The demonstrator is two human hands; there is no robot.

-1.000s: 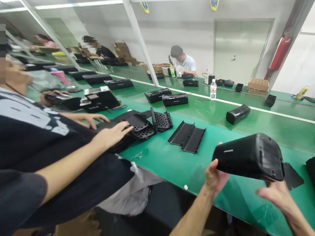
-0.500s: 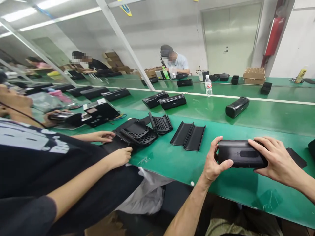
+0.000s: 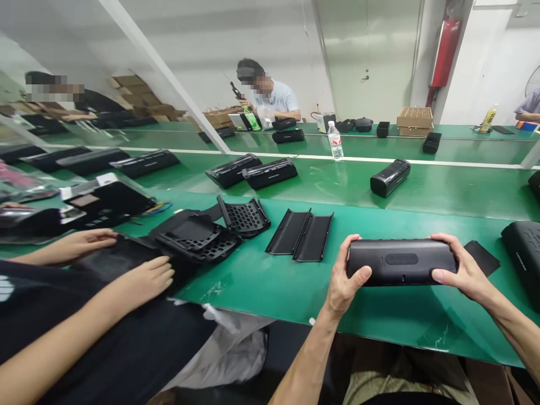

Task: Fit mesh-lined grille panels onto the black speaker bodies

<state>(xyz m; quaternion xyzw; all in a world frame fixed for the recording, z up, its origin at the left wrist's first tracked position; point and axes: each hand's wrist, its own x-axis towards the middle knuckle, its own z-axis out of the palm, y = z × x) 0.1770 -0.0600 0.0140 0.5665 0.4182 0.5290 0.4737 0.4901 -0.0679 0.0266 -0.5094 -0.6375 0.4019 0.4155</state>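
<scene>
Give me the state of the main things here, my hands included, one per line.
Black casing: held roughly level
Left hand: closed on its left end
Right hand: closed on its right end
Plain panels: side by side, hollow side up
Water bottle: upright, capped
Door: shut

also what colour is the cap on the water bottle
The cap on the water bottle is white, seen in the head view.

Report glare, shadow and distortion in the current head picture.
Head view: pale glare streaks the glossy green surface; a soft shadow lies below the held black case; the white post and door lean, probably from camera tilt and a wide lens.
</scene>
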